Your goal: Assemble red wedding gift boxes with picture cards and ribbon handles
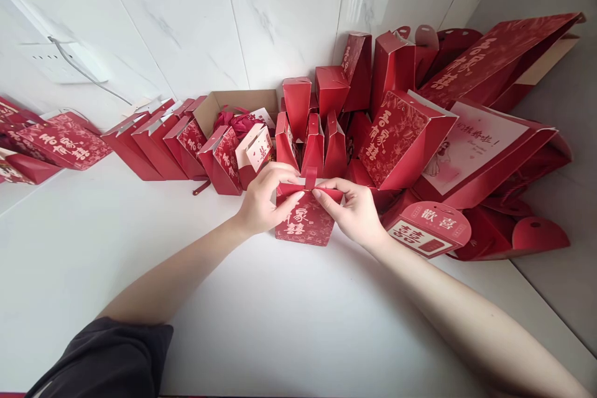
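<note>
A red paper gift bag (pixel 310 227) with white Chinese characters and a floral pattern stands upright on the white table in front of me. My left hand (pixel 268 199) is closed on the upper left of its top edge, thumb in front and fingers behind. At the upper right, my right hand (pixel 352 205) pinches the same edge between thumb and forefinger. Between my fingertips, a short red ribbon (pixel 311 178) sticks up from the middle of the top. My fingers partly cover the ribbon's lower end and the bag's upper corners.
Behind stand several red gift bags (pixel 224 161) in a row and a cardboard box (pixel 237 101) with dark red ribbons. Larger bags (pixel 396 137) crowd the right, beside a tag-topped box (pixel 426 230). More bags (pixel 65 140) lie far left, below a wall socket (pixel 65 62) with a cable.
</note>
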### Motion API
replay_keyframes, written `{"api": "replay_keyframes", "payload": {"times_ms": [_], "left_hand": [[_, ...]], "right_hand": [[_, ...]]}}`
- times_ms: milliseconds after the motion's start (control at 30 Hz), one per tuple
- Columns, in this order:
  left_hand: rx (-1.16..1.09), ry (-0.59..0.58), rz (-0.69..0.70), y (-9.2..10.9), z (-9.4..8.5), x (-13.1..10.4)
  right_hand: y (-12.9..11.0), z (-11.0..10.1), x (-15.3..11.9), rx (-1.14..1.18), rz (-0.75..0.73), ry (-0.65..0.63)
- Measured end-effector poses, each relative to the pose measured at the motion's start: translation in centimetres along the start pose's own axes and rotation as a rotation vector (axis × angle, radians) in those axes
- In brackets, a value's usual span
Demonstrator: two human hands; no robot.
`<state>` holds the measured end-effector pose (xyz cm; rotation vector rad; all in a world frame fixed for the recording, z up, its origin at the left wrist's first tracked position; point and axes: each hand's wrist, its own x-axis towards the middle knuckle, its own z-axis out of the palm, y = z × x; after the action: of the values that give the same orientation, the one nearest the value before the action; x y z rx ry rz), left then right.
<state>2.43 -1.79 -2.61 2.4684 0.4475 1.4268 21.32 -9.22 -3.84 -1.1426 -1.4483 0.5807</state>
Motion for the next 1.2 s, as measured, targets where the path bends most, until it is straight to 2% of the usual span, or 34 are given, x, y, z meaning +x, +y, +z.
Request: {"api": "replay_keyframes", "payload": {"times_ms": [100, 433, 700, 767, 867, 967, 1067, 1200], "left_hand": [[0.127, -0.012, 0.106, 0.0, 0.4, -0.2], [0.223, -0.024, 0.118, -0.3, 0.8, -1.0], [0.210, -0.020, 0.125, -0.4, 0.9, -1.0], [0.168, -0.013, 0.085, -0.2, 1.0, -1.1], [0.074, -0.008, -0.099, 0.4, 0.8, -0.8], [0.069, -0.116, -0.204, 1.2, 0.0, -0.2], [0.134, -0.204, -0.136, 1.8, -0.8, 0.5], [0.228, -0.246, -0.051, 2.2, -1.4, 0.9]], "right_hand": [[0.1, -0.1, 0.1, 0.009, 0.017, 0.004], [0.4, 0.0, 0.1, 0.012, 0.023, 0.003], [0.4, 0.1, -0.1, 0.003, 0.022, 0.005], [0.4, 0.2, -0.1, 0.003, 0.023, 0.009], [0.2, 0.2, -0.2, -0.009, 0.013, 0.005], [0.0, 0.1, -0.2, -0.027, -0.031, -0.030], [-0.2, 0.0, -0.1, -0.061, -0.092, -0.068], [-0.2, -0.2, -0.1, -0.105, -0.163, -0.091]]}}
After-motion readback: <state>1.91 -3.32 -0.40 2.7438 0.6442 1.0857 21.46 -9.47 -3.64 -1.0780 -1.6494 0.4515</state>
